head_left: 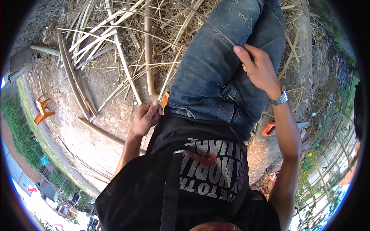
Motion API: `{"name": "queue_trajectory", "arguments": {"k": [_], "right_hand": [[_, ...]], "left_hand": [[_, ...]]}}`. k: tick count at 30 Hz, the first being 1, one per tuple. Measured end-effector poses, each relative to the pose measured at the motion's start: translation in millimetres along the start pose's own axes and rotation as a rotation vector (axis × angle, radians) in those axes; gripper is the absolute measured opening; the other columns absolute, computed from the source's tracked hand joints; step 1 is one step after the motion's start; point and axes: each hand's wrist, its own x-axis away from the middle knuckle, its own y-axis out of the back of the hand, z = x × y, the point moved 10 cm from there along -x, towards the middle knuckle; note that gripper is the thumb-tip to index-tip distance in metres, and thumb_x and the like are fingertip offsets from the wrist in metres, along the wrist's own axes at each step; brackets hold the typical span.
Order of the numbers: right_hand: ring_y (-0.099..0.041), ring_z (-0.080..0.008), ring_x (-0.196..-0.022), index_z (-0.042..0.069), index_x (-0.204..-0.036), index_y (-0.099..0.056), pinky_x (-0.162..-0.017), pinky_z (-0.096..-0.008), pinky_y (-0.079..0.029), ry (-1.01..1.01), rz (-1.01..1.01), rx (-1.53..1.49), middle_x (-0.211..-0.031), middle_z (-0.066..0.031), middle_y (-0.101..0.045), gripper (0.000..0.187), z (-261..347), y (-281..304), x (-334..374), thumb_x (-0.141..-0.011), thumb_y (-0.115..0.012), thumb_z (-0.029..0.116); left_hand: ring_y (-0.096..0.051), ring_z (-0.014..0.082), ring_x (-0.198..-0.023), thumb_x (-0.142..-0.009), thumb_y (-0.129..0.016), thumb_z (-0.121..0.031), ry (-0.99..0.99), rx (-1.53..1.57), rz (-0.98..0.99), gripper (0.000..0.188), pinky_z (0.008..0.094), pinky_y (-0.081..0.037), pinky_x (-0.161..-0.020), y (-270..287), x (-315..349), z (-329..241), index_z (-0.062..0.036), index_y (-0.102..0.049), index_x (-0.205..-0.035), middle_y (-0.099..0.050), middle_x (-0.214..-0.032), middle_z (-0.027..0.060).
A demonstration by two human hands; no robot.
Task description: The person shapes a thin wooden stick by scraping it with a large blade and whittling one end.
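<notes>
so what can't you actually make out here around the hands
- Head view: the left hand is curled shut; its fingers hide whatever it grips.
- Head view: the thin bamboo strip vanishes under the right hand, so the grip is unclear.
- Head view: the orange-handled tool is mostly behind the right forearm.

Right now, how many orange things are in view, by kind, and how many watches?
Orange plastic stool: 1
Orange-handled tool on the ground by the right arm: 1
Small orange piece beside the left hand: 1, kind unclear
Metal watch on the right hand wrist: 1
Total: 4
</notes>
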Motion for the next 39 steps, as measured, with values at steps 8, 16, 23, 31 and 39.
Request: {"name": "queue_trajectory", "arguments": {"k": [8,16,23,31,39], "right_hand": [[-0.046,-0.0243,-0.050,-0.005,-0.078,-0.059,-0.054,-0.0405,-0.040,-0.044,-0.070,-0.003,-0.056,-0.0158,-0.049,0.064,10,24,21,-0.106,-0.061,0.051],[-0.064,-0.0159,-0.066,-0.003,-0.105,-0.068,-0.066,-0.0331,-0.052,0.038,-0.134,-0.273,-0.082,-0.0101,-0.074,0.047,31,24,23,-0.084,-0.092,0.032],[-0.061,-0.0102,-0.053,0.002,-0.100,-0.058,-0.048,-0.0294,-0.048,-0.010,-0.285,-0.797,-0.076,-0.0044,-0.070,0.038,54,54,12,-0.083,-0.091,0.010],[-0.060,-0.0178,-0.052,0.001,-0.091,-0.061,-0.051,-0.0328,-0.046,0.209,-0.647,-0.383,-0.068,-0.0083,-0.064,0.032,77,100,26,-0.093,-0.083,0.023],[-0.058,-0.0283,-0.051,0.002,-0.084,-0.062,-0.052,-0.0383,-0.045,0.153,-0.441,-0.056,-0.060,-0.0131,-0.058,0.043,41,71,40,-0.098,-0.077,0.040]], "left_hand": [[-0.032,0.0051,-0.050,-0.116,-0.046,-0.038,-0.032,-0.066,0.130,0.049,0.0248,-0.025,-0.046,-23,-30,-33,-0.0015,-0.061,-0.087,-0.040,-0.058,-0.0056],[-0.034,0.0057,-0.050,-0.116,-0.044,-0.041,-0.087,-0.152,0.312,0.052,0.0254,-0.027,-0.047,-75,-51,-70,-0.0014,-0.063,-0.087,-0.041,-0.058,-0.0047],[-0.041,0.0055,-0.053,-0.116,-0.043,-0.039,-0.139,-0.364,0.521,0.049,0.0228,-0.033,-0.051,-120,-50,-110,-0.0001,-0.067,-0.099,-0.052,-0.064,-0.0026],[-0.049,0.0032,-0.064,-0.113,-0.054,-0.023,-0.664,-0.491,0.304,0.029,0.0205,-0.039,-0.057,-174,-74,-196,-0.0009,-0.067,-0.126,-0.061,-0.078,-0.0012],[-0.045,0.0035,-0.057,-0.112,-0.057,-0.027,-0.417,-0.450,0.095,0.030,0.0210,-0.036,-0.052,-129,-110,-180,-0.0015,-0.072,-0.115,-0.056,-0.071,-0.0029]]}}
